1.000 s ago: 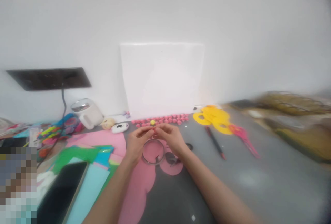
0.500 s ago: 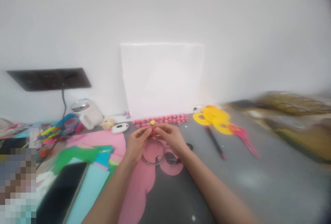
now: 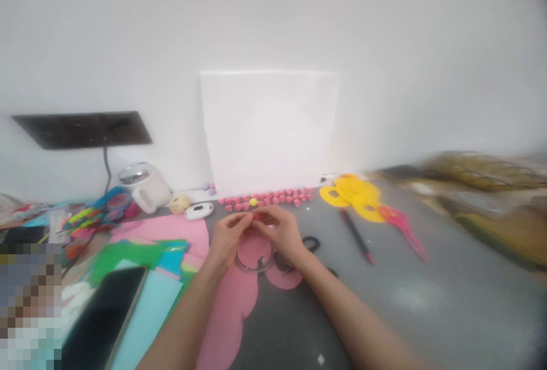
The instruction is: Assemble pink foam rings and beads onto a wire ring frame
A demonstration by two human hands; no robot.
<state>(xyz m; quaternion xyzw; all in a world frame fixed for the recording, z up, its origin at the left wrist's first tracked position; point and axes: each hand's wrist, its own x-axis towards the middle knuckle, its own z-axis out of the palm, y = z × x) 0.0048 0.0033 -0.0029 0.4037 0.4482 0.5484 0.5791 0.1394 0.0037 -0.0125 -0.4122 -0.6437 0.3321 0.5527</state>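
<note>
My left hand (image 3: 231, 238) and my right hand (image 3: 284, 234) meet at the middle of the desk. Both pinch a small pinkish-red piece (image 3: 255, 217), probably paper; fingers cover most of it. Below them a thin round ring (image 3: 257, 271) lies over pink paper (image 3: 226, 318) with a scalloped edge. Black-handled scissors (image 3: 311, 243) lie partly under my right hand and wrist. Just beyond the fingertips, small pink rolled pieces (image 3: 282, 196) stand in rows, with a yellow ball (image 3: 253, 202) among them.
A white board (image 3: 269, 130) leans on the wall. To the right are yellow paper rings (image 3: 354, 196), pink scissors (image 3: 405, 230) and a dark pen (image 3: 356, 236). A phone (image 3: 106, 313) rests on coloured sheets (image 3: 149, 307) at left, near a white device (image 3: 199, 211).
My hands stay together on the small piece and shift slightly, the right fingers curling closer over it. More of the black scissors' handle shows beside my right wrist.
</note>
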